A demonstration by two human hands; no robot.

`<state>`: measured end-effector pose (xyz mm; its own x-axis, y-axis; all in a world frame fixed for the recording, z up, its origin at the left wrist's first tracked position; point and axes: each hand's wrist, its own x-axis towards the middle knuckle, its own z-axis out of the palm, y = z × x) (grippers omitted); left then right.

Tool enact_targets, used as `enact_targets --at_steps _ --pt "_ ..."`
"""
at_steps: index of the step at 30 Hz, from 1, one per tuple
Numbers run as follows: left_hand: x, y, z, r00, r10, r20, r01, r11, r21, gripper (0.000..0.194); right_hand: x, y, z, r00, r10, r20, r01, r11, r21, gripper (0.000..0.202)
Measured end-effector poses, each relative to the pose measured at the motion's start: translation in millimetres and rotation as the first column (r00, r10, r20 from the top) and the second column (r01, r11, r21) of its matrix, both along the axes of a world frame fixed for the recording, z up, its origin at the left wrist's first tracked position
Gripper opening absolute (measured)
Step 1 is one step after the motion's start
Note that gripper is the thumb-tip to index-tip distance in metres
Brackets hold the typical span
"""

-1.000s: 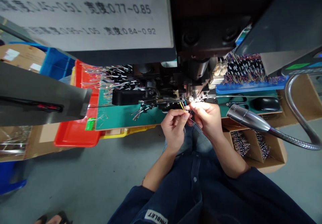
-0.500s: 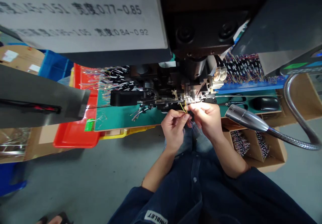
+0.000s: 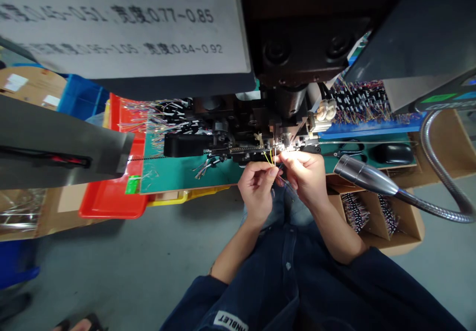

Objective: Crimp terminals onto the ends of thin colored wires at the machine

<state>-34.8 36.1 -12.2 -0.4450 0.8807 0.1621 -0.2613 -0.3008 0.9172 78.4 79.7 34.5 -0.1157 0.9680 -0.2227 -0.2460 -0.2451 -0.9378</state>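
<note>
head: hands [image 3: 256,188] [image 3: 306,174] pinched on wires [image 3: 267,158]

Factory workshop, press-like machine [image 3: 303,55], heaped wire bundles [image 3: 360,100]

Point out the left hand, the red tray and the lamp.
Left hand [image 3: 256,188]: head view, middle of the hand.
Red tray [image 3: 113,206]: head view, bare near end.
Lamp [image 3: 366,174]: head view, silver head.

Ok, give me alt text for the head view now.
The left hand pinches thin wires at the front of a dark machine, with the right hand close beside it. A red tray lies at picture left, a gooseneck fixture at right.
</note>
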Motion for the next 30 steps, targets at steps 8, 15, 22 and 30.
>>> enact_targets --at_steps 8,15,22,30 --pt "0 -2 1.0 0.997 -0.062 0.043 0.063 0.997 -0.04 0.018 7 0 7.4 0.992 0.09 0.093 -0.098 0.992 0.082 0.044" --pt "0 -5 -0.5 0.998 -0.054 0.013 0.056 0.993 -0.106 0.026 9 0 5.6 0.995 0.101 0.006 -0.101 0.993 0.063 0.036" --pt "0 -4 -1.2 1.0 -0.01 0.002 0.011 0.998 -0.066 0.024 6 -3 -6.3 0.994 0.085 -0.066 -0.083 0.996 0.027 0.045" --pt "0 0 2.6 1.0 0.015 -0.01 -0.016 0.999 -0.045 0.023 1 -3 -3.7 0.998 0.041 -0.038 -0.041 0.999 -0.012 0.042"
